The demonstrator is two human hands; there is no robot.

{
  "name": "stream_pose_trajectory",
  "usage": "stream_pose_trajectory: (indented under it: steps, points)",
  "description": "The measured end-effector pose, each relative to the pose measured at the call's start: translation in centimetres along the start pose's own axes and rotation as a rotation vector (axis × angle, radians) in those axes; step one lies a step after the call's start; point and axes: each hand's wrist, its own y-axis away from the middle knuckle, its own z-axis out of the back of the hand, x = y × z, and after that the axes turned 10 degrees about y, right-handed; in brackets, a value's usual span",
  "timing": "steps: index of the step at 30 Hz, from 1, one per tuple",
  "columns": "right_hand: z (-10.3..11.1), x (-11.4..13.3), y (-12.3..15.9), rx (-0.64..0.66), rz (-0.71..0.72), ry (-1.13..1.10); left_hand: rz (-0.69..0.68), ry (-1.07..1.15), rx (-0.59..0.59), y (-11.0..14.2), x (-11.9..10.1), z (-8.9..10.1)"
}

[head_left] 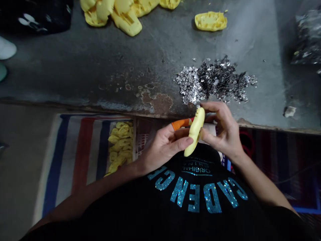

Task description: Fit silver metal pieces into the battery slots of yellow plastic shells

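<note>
A pale yellow moulded plastic shell [196, 130] is held upright and slightly tilted in front of my chest, just off the table's edge. My left hand [167, 142] grips its lower part between thumb and fingers, with an orange finger cover [181, 124] on one finger. My right hand [223, 130] pinches around the shell's other side, index fingertip at its top end and thumb near its middle. Whether a small part sits between the right fingertips cannot be seen. Just beyond the hands lies a pile of small shiny metal pieces [215, 80].
Several more yellow shells [125, 16] are heaped at the table's far side, and a single one [210, 21] lies apart. A clear bag of metal pieces [308, 36] is at the right. Below the worn table edge, a box holds yellow parts [121, 144] beside striped sheeting [80, 154].
</note>
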Motion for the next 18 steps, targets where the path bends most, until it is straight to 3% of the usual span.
stream_pose_trajectory:
  steps: [5, 12, 16, 18]
  points:
    - [-1.3, 0.1, 1.2, -0.131, 0.022, 0.085, -0.043, -0.096, -0.098, 0.1, 0.0, 0.3]
    - [-1.5, 0.6, 1.0, -0.154, 0.011, 0.201, -0.037, -0.152, -0.245, 0.0, 1.5, 2.6]
    - [0.9, -0.9, 0.4, -0.072, 0.02, 0.21, -0.008, 0.009, -0.226, -0.8, 0.7, 2.6]
    - [3.2, -2.6, 0.4, -0.124, 0.005, 0.318, 0.002, 0.139, -0.149, -1.3, -0.2, 2.4]
